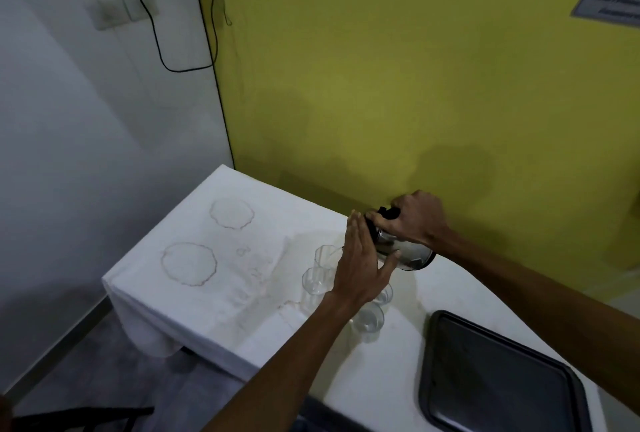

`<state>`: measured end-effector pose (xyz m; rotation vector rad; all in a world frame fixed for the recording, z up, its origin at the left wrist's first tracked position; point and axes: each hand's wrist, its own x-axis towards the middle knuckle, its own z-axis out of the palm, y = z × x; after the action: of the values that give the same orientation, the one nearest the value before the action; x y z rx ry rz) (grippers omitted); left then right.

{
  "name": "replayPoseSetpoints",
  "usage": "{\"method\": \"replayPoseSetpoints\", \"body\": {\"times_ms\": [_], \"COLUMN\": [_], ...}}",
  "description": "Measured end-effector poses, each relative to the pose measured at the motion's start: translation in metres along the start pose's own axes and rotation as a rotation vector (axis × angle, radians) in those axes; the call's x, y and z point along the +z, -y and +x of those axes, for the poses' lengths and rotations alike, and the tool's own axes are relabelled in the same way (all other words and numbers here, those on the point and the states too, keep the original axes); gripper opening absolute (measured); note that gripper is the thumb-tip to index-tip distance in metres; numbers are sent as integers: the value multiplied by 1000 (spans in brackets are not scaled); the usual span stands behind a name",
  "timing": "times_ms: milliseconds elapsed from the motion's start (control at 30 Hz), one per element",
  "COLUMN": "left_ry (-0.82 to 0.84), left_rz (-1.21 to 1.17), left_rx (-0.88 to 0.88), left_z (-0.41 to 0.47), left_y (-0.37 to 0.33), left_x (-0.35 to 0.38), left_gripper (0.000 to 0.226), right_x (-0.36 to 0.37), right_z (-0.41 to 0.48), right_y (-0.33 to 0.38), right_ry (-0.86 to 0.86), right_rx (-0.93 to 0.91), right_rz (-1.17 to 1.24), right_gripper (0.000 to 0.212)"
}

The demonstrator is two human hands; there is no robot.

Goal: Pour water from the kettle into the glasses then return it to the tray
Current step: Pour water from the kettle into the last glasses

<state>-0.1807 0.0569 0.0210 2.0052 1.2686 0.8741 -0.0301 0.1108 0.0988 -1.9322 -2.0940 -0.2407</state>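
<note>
A steel kettle (408, 253) with a black handle is tilted to the left above the table. My right hand (414, 218) grips its handle from above. My left hand (360, 263) lies flat against the kettle's lid and front, fingers spread. A thin stream of water runs from the spout into the far clear glass (323, 255). A second clear glass (313, 281) stands just in front of it. Two more glasses (369, 320) stand nearer me, one partly hidden under my left wrist. The dark metal tray (450, 393) lies at the table's near right.
The table carries a white cloth (214, 310) with brown ring stains on its left half. A yellow wall (381, 102) stands right behind the table. A black cable hangs on the wall at upper left. The table's left edge drops to a grey floor.
</note>
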Motion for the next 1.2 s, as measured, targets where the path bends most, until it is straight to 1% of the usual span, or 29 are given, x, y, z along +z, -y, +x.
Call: {"method": "replayPoseSetpoints", "body": {"times_ms": [233, 400, 800, 967, 1200], "left_ry": [-59, -122, -149, -152, -163], "left_rz": [22, 20, 26, 14, 17], "left_rx": [-17, -51, -96, -112, -120], "left_z": [1, 1, 4, 6, 7], "left_y": [-8, -13, -15, -13, -10], "left_x": [5, 10, 13, 13, 15], "left_gripper": [102, 101, 98, 97, 96], "right_x": [4, 2, 10, 15, 21], "right_z": [9, 13, 26, 31, 31], "right_y": [-10, -11, -14, -14, -14], "right_ry": [-12, -4, -15, 10, 13], "right_rx": [-66, -105, -216, -224, -175], "right_rz": [-12, -19, -10, 0, 60], "right_gripper": [76, 73, 73, 74, 74]}}
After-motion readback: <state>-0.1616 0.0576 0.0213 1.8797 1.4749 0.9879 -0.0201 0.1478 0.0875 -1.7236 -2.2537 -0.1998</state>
